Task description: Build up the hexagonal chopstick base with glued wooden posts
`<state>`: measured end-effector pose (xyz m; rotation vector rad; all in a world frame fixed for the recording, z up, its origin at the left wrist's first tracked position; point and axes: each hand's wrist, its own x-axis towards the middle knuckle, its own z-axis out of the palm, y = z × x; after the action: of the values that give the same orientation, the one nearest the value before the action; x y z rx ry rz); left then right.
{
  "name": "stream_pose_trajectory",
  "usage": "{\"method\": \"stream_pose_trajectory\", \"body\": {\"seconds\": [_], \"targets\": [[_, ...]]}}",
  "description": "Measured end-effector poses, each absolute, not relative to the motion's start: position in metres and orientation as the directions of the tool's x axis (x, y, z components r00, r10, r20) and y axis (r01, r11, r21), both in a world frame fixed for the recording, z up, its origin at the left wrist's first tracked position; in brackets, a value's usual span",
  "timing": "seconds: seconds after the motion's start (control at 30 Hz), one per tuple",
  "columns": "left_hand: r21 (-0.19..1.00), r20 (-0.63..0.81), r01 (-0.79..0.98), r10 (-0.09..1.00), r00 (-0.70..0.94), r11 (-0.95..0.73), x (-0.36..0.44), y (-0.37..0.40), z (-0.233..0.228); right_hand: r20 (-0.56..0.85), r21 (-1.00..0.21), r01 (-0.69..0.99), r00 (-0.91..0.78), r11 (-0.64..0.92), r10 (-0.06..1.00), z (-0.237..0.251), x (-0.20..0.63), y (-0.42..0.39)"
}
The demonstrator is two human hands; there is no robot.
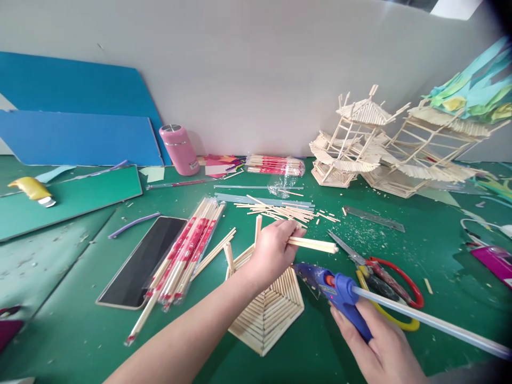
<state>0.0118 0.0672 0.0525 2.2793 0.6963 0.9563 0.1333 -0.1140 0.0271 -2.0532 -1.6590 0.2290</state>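
1. Green work mat (80,298) spread beneath both hands, littered with wood chips
2. Blue boards (80,122) propped against the wall, far up and left of the left hand
3. Two stick-built pavilion models (384,149) well beyond the right hand, by the wall
4. Phone (140,264) and wrapped chopstick bundle (188,250) lying side by side, just left of the left forearm
5. Hexagonal stick panel (268,314) flat on the mat, directly under the left hand
6. Left hand (274,250) closed around a short wooden stick (314,245), free end pointing right, above the glue-gun nozzle
7. Right hand (380,344) wrapped around the grip of a blue glue gun (340,293), nozzle aimed left toward the panel, glue rod trailing right
8. Scissors (380,274) with red and yellow handles lying just above the right hand
9. Loose cut sticks (280,210) piled just beyond the left hand
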Motion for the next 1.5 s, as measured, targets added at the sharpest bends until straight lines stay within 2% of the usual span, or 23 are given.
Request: {"method": "stream_pose_trajectory", "body": {"seconds": [0.2,0.7,1.03,1.23,1.5], "targets": [[0.673,0.462,0.244,0.654,0.599,-0.698,0.012,0.067,0.052,0.275,-0.424,0.902,0.214,-0.081,0.937,0.017,0.126,-0.117],[0.681,0.441,0.250,0.659,0.609,-0.688,0.013,0.068,0.053,0.340,-0.320,0.945,0.180,-0.066,0.923,-0.010,0.124,-0.133],[0.691,0.439,0.241,0.660,0.610,-0.682,0.013,0.069,0.052,0.366,-0.380,0.924,0.182,-0.032,0.913,-0.013,0.109,-0.125],[0.691,0.445,0.235,0.659,0.607,-0.683,0.013,0.068,0.052,0.405,-0.454,0.890,0.258,-0.052,0.877,-0.017,0.100,-0.125],[0.679,0.458,0.237,0.653,0.602,-0.695,0.013,0.068,0.051,0.341,-0.454,0.889,0.238,-0.062,0.909,-0.019,0.102,-0.129]]}}
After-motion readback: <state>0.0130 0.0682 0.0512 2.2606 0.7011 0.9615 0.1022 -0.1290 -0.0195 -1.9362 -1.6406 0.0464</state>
